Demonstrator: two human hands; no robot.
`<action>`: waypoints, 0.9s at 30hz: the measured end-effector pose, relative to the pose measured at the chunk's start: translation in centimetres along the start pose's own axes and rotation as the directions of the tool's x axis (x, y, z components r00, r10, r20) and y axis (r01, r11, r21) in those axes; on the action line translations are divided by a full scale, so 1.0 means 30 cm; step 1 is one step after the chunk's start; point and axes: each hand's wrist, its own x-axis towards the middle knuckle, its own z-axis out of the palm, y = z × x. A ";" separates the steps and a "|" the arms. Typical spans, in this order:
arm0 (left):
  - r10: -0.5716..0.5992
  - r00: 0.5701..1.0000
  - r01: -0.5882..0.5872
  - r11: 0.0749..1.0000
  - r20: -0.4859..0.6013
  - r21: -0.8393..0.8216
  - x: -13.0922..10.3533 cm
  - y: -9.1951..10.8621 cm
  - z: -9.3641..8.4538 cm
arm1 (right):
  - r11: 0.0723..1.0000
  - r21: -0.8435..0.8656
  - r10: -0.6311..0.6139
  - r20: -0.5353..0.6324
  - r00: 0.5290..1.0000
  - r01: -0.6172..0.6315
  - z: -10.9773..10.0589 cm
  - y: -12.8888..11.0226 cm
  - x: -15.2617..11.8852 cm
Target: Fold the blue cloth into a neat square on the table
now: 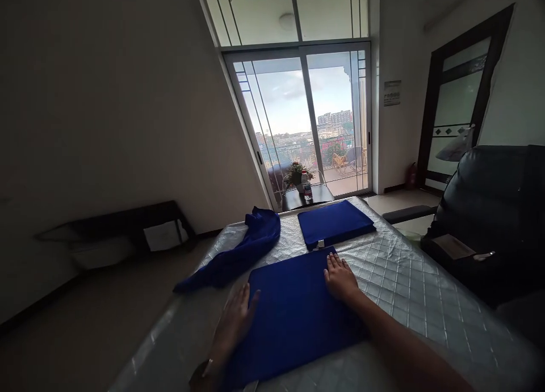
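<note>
A flat blue folded cloth (pixel 293 312) lies on the silvery quilted mattress (pixel 400 273) in front of me. My left hand (pixel 235 318) rests along its left edge, fingers extended and thumb apart. On the cloth's upper right part, my right hand (pixel 341 275) lies flat with its fingers stretched out. Beyond it is a second blue folded cloth (pixel 336 219) with a small white tag (pixel 321 244) at its near edge. To the left, a crumpled blue cloth (pixel 242 253) trails toward the mattress's left edge.
A small dark table (pixel 293 199) with a bottle (pixel 306 186) and a potted plant (pixel 296 175) stands past the mattress, before sliding glass doors (pixel 281 108). A black armchair (pixel 489 199) is at right. A dark low shelf (pixel 157 216) is at left.
</note>
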 end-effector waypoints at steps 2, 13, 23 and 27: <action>-0.012 0.999 0.014 0.999 0.048 -0.043 -0.005 0.016 -0.010 | 1.000 -0.018 -0.004 0.005 1.000 0.004 0.001 0.000 0.001; -0.021 0.996 0.030 0.994 0.083 -0.103 -0.026 0.051 -0.067 | 0.995 -0.097 -0.004 -0.035 0.999 0.000 -0.013 -0.016 -0.017; -0.026 0.998 0.034 0.987 0.053 -0.156 -0.031 0.054 -0.061 | 0.991 -0.130 -0.024 -0.022 0.999 0.021 -0.087 -0.053 -0.124; -0.017 1.000 0.021 0.983 0.022 -0.180 -0.018 0.036 -0.030 | 0.992 -0.120 -0.020 0.028 0.999 0.024 -0.081 -0.047 -0.195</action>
